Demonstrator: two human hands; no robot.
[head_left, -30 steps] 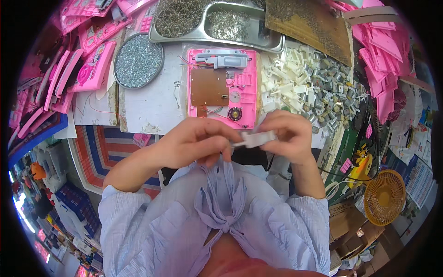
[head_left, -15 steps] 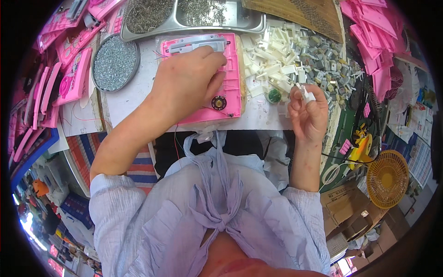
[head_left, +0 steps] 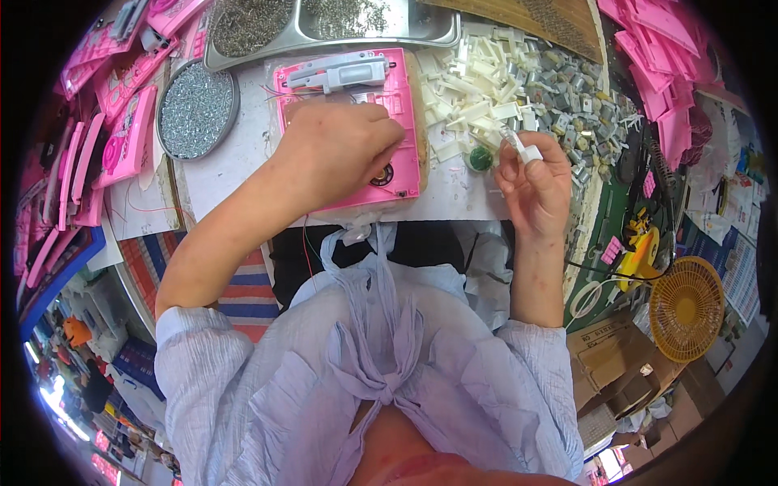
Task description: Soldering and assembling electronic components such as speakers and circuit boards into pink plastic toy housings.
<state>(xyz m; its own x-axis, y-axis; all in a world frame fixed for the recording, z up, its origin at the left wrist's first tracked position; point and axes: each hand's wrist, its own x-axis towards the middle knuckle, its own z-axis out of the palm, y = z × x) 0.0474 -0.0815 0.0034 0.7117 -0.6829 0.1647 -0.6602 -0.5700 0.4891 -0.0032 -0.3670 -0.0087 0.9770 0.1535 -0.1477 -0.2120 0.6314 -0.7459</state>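
Observation:
A pink plastic housing (head_left: 411,134) lies open side up on the table in front of me. Across its far end sits a grey plastic part (head_left: 350,74), and a small round black speaker (head_left: 383,173) shows at its near end. My left hand (head_left: 340,146) is over the middle of the housing, fingers curled together; what is under or between them is hidden. Off to the right, my right hand (head_left: 538,182) pinches a small white plastic piece (head_left: 528,152) between thumb and fingers, just above the table's near edge.
White plastic pieces (head_left: 458,97) and small metal motors (head_left: 579,113) are heaped right of the housing, with a green round object (head_left: 480,159) beside them. A dish of screws (head_left: 197,109) stands left, a metal tray (head_left: 413,28) behind. Pink parts (head_left: 134,142) pile up at both sides.
My left hand has drawn back from the far grey part to the housing's middle, uncovering that part. The right hand has risen slightly, still holding the white piece.

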